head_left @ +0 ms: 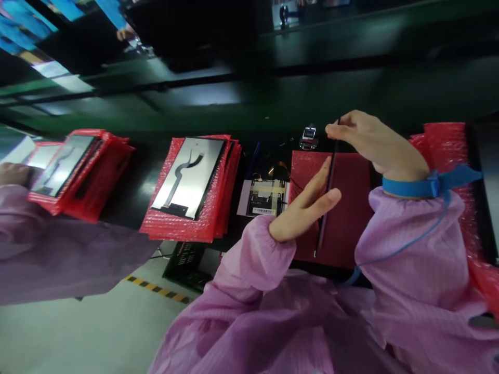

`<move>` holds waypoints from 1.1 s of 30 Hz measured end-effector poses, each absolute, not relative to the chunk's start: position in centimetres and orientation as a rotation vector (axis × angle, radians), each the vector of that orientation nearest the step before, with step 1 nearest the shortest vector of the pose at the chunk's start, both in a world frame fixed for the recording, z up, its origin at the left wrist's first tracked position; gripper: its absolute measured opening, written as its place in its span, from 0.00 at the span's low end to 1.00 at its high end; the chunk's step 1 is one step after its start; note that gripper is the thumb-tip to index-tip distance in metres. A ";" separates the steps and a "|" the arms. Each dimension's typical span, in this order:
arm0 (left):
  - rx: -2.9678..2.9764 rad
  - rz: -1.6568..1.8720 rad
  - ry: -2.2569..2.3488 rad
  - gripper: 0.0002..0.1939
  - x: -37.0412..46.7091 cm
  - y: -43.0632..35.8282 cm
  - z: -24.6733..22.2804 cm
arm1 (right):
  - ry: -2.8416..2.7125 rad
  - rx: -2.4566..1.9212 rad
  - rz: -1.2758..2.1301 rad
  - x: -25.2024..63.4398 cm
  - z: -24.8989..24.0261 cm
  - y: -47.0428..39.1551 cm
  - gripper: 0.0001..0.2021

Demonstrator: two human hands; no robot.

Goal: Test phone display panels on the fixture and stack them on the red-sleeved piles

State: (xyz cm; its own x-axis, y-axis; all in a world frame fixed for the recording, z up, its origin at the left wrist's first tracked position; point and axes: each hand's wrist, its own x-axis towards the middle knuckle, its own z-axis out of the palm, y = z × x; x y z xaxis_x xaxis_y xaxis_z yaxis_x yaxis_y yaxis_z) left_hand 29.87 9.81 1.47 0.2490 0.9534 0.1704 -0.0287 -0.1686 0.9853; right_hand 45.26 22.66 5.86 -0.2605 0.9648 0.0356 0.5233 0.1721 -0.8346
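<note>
A thin dark display panel (324,228) is held nearly edge-on, tilted, above a red mat (346,223). My right hand (376,140) pinches its far end between thumb and fingers. My left hand (302,210) is at its middle, fingers along the left side and thumb across the near edge. The panel's faces are mostly hidden at this angle. Left of the mat lies an electronic assembly (267,197) with a circuit board, tape and a barcode label. A small metal-and-dark part (309,136) sits beyond the mat. A blue wrist strap (409,187) circles my right wrist.
To the left, a display panel with a flex cable (191,179) lies on stacked red bubble bags (202,228). Farther left is another such stack (93,192), with a co-worker's hand (13,174) beside it. More red bubble wrap (446,145) lies at right. A dark crate (189,265) stands below the bench.
</note>
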 end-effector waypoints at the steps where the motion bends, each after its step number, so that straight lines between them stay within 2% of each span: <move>1: 1.522 1.204 1.010 0.23 29.6 9.2 1.2 | -1.867 -1.420 0.988 45.5 6.0 22.7 0.18; 3: 1.691 1.316 1.287 0.20 28.4 7.8 0.0 | -1.864 -1.461 0.996 45.7 6.5 22.5 0.15; 5: 1.867 1.286 1.678 0.15 26.6 6.1 -1.9 | -1.868 -1.496 0.969 45.8 6.9 22.3 0.14; 7: 2.005 1.069 1.997 0.13 24.8 4.7 -4.0 | -1.867 -1.507 0.979 45.8 7.2 22.1 0.14; 10: 2.169 0.804 2.178 0.14 23.1 3.5 -6.5 | -1.876 -1.510 0.992 45.7 7.4 21.9 0.14; 18: 2.468 0.600 2.118 0.20 22.7 3.4 -7.5 | -1.897 -1.515 0.958 45.9 7.2 21.9 0.15; 25: 2.425 0.636 2.119 0.20 22.7 3.4 -7.6 | -1.897 -1.474 0.969 46.0 6.7 22.2 0.14; 28: 2.428 0.717 2.071 0.19 22.8 3.1 -7.4 | -1.869 -1.549 0.841 45.8 7.2 21.4 0.13; 31: 2.541 0.811 1.840 0.24 22.7 2.7 -7.2 | -1.891 -1.671 0.681 46.4 8.0 19.9 0.14; 33: 2.664 0.771 1.650 0.27 22.7 2.8 -7.2 | -1.975 -1.768 0.591 47.5 8.6 18.8 0.10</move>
